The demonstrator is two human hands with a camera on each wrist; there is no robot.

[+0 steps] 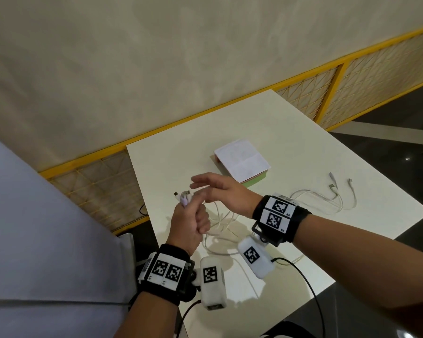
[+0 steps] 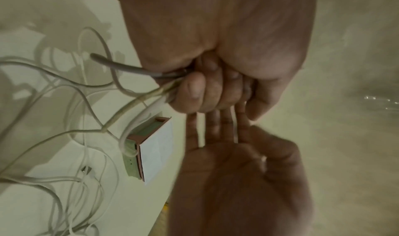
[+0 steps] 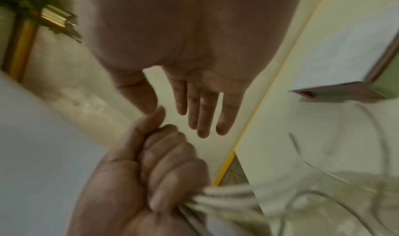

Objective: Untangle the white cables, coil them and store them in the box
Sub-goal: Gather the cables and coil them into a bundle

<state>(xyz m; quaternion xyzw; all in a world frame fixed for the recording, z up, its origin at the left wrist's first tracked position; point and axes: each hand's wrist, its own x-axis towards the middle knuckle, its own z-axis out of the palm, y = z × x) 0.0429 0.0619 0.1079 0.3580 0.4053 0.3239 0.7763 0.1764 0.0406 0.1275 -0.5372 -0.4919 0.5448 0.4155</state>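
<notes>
My left hand [image 1: 189,222] is closed in a fist around a bunch of white cables [image 1: 221,223], their plug ends [image 1: 182,195] sticking out above the fist. The same fist [image 2: 207,93] shows the cables [image 2: 134,101] leaving it in the left wrist view. Their loops trail down onto the white table [image 1: 291,154]. My right hand [image 1: 217,189] hovers just beyond the fist with straight fingers [image 3: 202,113], holding nothing. More white cables [image 1: 327,198] lie loose to the right. The box [image 1: 242,162], green-sided with a white lid lying on top, sits behind my hands.
The table's left edge runs close to a yellow-framed mesh fence [image 1: 95,181]. A pale wall [image 1: 156,57] stands behind it. Dark floor [image 1: 388,154] lies to the right of the table. Black wires [image 1: 310,289] run from the wrist cameras over the near table edge.
</notes>
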